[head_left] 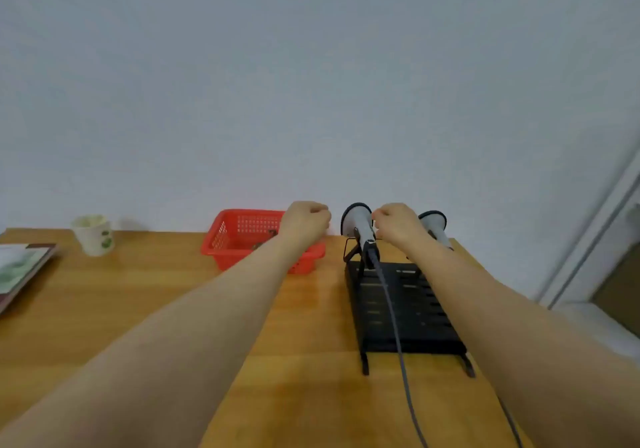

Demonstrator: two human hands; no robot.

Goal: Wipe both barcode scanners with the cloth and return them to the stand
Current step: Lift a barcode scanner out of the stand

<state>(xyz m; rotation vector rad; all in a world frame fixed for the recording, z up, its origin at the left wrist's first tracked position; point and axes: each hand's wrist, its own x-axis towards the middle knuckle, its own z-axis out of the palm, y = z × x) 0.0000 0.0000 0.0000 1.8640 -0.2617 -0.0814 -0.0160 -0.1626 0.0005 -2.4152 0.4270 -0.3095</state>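
The left scanner (358, 226) and right scanner (434, 222) sit in the stand (408, 309), far right; no cloth shows, so wiping seems not started. The left hand (304, 221) is an empty fist; the right hand (398, 224) curls beside the left scanner, grip unclear.

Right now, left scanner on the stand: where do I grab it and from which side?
Take the left scanner by its grey handle, between the flared head and the cable exit. Probably come from above and the right: it leans head-up on the stand, a black bracket flanks its left, and the right hand sits close on that side.
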